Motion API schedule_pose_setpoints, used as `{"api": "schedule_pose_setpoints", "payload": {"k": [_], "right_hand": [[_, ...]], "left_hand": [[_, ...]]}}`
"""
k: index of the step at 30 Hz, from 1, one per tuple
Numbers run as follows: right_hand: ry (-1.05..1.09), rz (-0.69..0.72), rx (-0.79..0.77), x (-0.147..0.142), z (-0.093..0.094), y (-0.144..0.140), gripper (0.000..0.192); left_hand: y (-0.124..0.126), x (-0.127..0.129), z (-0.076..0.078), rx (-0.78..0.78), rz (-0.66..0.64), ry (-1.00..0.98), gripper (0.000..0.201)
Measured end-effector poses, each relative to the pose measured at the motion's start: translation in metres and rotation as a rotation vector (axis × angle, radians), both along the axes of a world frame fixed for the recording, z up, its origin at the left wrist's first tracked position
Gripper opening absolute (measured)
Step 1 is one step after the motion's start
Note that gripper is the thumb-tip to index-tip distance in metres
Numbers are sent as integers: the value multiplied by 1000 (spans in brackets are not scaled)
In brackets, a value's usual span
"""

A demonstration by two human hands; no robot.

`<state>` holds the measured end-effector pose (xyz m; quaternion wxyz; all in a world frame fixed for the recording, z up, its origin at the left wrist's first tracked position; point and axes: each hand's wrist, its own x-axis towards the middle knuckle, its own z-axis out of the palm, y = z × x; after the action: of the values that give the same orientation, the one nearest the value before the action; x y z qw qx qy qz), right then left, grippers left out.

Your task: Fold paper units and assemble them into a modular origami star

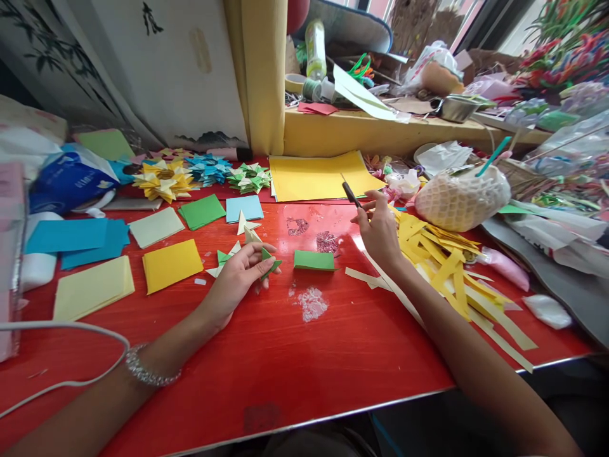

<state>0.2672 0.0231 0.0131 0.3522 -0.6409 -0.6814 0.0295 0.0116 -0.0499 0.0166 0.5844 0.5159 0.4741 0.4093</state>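
The left hand [238,276] rested on the red counter [304,368], its fingers pinched together on a small folded green piece [269,260], just right of a few loose green-and-cream folded pieces [228,257] lying on the counter. The right hand [378,228] was raised a little farther off, its fingers wrapped around the dark handle of a pair of scissors [351,192] whose tip pointed toward the far side.

Judging by how things lay, much of the work looked done: three heaps of finished paper stars, yellow [162,179], blue [208,169] and green [248,177], sat at the far left of the counter. A good deal also seemed left. Uncut squares in green [202,211], light blue [243,208], cream [155,226] and yellow [172,264] waited at the near left, a folded green rectangle [314,260] lay between the hands, and a large yellow sheet [318,176] lay beyond it. A pile of yellow strips [447,263] spread at the right.
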Motion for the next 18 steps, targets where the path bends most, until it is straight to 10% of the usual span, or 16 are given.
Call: {"api": "schedule_pose_setpoints", "payload": {"k": [8, 18], "right_hand": [[504, 204, -84, -5, 0, -2, 38], [1340, 629, -588, -38, 3, -27, 30]], "left_hand": [[1, 1, 0, 11, -4, -5, 24], [0, 3, 0, 20, -57, -58, 15]]}}
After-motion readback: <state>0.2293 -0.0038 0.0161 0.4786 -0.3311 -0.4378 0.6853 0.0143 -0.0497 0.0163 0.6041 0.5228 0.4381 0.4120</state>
